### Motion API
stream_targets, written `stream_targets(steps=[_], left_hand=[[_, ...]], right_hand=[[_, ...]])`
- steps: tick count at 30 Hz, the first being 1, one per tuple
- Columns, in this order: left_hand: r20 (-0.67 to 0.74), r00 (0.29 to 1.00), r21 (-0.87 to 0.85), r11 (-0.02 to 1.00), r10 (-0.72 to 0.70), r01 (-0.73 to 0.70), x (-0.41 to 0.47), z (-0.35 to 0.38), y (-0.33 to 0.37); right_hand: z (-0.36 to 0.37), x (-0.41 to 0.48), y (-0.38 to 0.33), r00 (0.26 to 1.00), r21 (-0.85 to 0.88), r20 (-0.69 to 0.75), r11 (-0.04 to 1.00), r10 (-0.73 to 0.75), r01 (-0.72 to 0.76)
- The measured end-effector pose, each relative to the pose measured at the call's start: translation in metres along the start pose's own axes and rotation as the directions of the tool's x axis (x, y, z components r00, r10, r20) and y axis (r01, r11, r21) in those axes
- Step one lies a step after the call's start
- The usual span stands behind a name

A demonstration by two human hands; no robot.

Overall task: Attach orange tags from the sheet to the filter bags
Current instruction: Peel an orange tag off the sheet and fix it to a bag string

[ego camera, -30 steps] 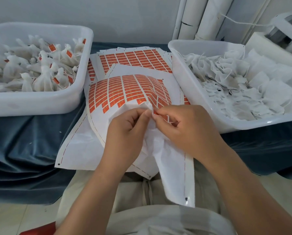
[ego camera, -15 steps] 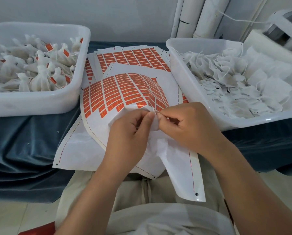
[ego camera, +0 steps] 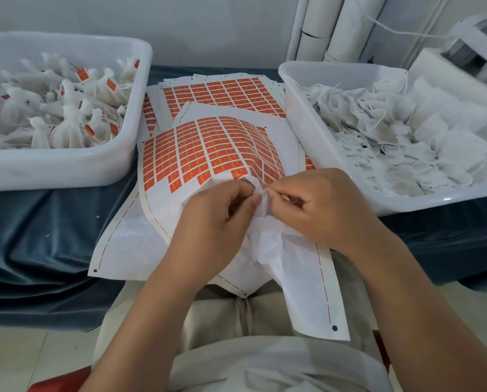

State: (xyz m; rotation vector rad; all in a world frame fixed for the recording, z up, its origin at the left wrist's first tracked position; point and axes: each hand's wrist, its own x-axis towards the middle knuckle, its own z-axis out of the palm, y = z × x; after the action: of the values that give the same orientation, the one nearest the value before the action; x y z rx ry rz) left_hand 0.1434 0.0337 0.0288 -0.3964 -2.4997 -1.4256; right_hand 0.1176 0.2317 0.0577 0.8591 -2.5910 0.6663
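Left hand (ego camera: 217, 219) and right hand (ego camera: 321, 207) each pinched the bunched neck of a white filter bag (ego camera: 265, 227), held over the near edge of the orange tag sheet (ego camera: 208, 148).

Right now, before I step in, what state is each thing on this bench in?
left hand, pinching the filter bag at its gathered top.
right hand, pinching the same top from the other side.
filter bag, crumpled, held over the sheet; no tag visible.
top tag sheet, bowed upward, near rows stripped.
lower tag sheet, flat, visible rows full.
left bin, holds tied, tagged bags.
right bin, holds loose untagged bags.
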Motion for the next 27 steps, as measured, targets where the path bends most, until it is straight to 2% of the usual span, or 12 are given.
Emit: stream_targets(steps=[9, 14, 20, 24, 27], left_hand=[[-0.022, 1.000, 0.001, 1.000, 0.021, -0.021, -0.002, -0.005, 0.001], [-0.031, 0.999, -0.004, 1.000, 0.016, -0.016, -0.001, -0.006, 0.000], [-0.020, 1.000, 0.002, 1.000, 0.009, -0.009, -0.002, -0.006, 0.002], [-0.086, 0.996, -0.006, 1.000, -0.025, 0.024, -0.002, -0.004, 0.004], [-0.168, 0.981, -0.022, 0.995, -0.099, 0.097, 0.000, -0.003, 0.004]], right_hand=[[0.002, 0.001, -0.006, 0.998, 0.016, -0.060, 1.000, -0.026, 0.027], [0.003, 0.002, -0.003, 0.999, 0.090, -0.037, 0.996, -0.009, 0.013], [0.005, 0.002, -0.002, 0.998, 0.089, -0.059, 0.996, 0.023, -0.018], [0.008, 0.004, -0.006, 0.963, 0.126, -0.213, 0.982, 0.165, -0.140], [0.006, 0.004, -0.013, 0.859, 0.306, -0.369, 0.919, 0.355, -0.248]])
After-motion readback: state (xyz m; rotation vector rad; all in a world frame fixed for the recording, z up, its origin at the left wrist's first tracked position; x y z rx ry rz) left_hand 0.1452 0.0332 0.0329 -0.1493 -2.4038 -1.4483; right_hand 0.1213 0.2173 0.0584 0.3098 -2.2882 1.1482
